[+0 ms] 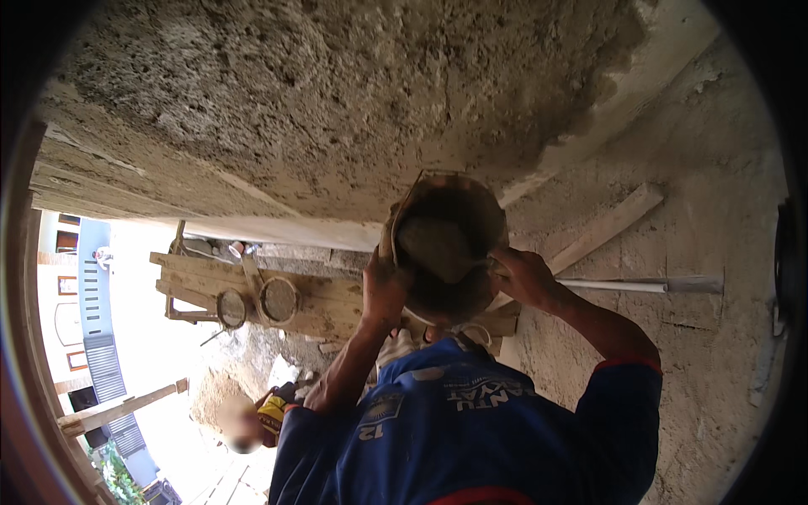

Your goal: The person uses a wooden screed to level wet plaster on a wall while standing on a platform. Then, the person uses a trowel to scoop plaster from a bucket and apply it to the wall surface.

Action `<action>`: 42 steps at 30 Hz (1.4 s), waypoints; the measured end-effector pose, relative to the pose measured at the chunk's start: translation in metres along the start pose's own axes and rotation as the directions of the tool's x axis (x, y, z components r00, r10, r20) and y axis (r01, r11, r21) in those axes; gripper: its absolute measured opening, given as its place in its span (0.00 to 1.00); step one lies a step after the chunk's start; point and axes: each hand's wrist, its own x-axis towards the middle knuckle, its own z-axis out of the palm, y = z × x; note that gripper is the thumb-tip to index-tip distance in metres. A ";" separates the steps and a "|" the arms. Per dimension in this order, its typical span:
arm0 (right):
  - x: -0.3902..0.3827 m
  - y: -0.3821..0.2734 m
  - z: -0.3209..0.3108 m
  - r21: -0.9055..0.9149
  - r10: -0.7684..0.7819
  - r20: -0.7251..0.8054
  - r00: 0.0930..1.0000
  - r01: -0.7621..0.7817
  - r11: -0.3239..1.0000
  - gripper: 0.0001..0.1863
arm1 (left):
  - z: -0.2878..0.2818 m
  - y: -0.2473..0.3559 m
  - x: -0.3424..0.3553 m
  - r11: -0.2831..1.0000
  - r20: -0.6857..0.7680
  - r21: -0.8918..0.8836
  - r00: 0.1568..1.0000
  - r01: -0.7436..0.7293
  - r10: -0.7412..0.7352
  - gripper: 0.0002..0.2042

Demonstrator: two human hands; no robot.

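A mortar-stained bucket [504, 220] is held up before me, its dark mouth facing my view. My left hand [385, 290] grips its left side near the rim. On the opposite side, my right hand [523, 275] is closed at the rim. Inside lies a grey, wedge-shaped mass [433, 246]; I cannot tell whether it is mortar or a tool blade. Just beyond the bucket rises a wall [337, 93] with a rough, dark, damp-looking coat of mortar over much of it.
Wooden scaffold planks [337, 318] run left below me, carrying two round containers [297, 300] of grey material. A person in a yellow garment [271, 414] is lower down on the left. A timber piece [619, 220] slants along the right wall [699, 362]. A beam [126, 408] crosses at the lower left.
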 end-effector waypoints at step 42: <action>0.114 -0.229 -0.346 -0.256 -0.458 -0.685 0.567 0.401 0.879 0.31 | -0.099 -0.099 -0.042 0.953 -0.664 -0.303 0.717 0.002 -0.213 0.22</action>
